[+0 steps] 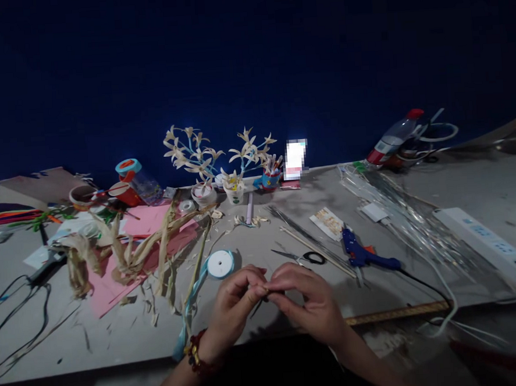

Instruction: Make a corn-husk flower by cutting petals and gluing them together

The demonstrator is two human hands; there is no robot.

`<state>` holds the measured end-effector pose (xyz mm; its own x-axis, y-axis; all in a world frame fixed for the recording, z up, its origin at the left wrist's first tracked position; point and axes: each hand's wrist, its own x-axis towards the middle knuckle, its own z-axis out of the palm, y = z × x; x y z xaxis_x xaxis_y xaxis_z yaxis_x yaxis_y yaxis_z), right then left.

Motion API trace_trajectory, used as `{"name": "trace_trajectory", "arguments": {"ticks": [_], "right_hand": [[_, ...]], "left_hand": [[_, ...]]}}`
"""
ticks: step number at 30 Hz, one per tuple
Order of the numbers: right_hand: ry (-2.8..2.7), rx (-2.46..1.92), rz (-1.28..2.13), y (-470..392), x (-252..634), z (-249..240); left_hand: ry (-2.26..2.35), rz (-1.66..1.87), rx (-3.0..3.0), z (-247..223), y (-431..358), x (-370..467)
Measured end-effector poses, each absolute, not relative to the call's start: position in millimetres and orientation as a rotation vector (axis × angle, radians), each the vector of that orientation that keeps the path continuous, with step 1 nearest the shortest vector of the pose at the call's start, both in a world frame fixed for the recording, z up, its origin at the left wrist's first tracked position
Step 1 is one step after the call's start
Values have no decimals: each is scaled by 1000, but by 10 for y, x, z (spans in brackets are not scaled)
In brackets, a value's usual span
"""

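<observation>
My left hand, with a beaded bracelet on the wrist, is closed in a pinch at the front of the table. My right hand meets it fingertip to fingertip, also pinching. Something small and tan lies between the fingertips, too covered to name. From under the fingers a thin dark strip sticks out. Just beyond the hands lie scissors with black handles and a spool of light blue ribbon, its tail trailing left of my left hand. A blue glue gun rests to the right.
Dried corn husks lie over pink paper at left. Husk flowers stand in cups at the back, beside a lit phone. Clear-wrapped wires, a bottle and a power strip occupy the right. Cords cross both sides.
</observation>
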<state>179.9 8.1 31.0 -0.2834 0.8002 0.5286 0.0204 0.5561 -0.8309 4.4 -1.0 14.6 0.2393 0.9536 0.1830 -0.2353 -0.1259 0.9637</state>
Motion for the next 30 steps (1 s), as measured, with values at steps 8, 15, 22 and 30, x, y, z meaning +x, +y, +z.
{"name": "trace_trajectory", "arguments": {"ticks": [8, 15, 22, 30], "right_hand": [[-1706, -805, 842, 59, 1849, 298], [-1942, -901, 777, 30, 1964, 295], [-2040, -945, 725, -77, 2121, 109], [-2490, -1742, 384, 301, 1959, -147]], "left_hand": [[825, 1094, 1083, 112, -31, 37], [923, 944, 1118, 122, -70, -7], [1077, 875, 1421, 76, -142, 33], [1093, 1211, 713, -203, -118, 12]]}}
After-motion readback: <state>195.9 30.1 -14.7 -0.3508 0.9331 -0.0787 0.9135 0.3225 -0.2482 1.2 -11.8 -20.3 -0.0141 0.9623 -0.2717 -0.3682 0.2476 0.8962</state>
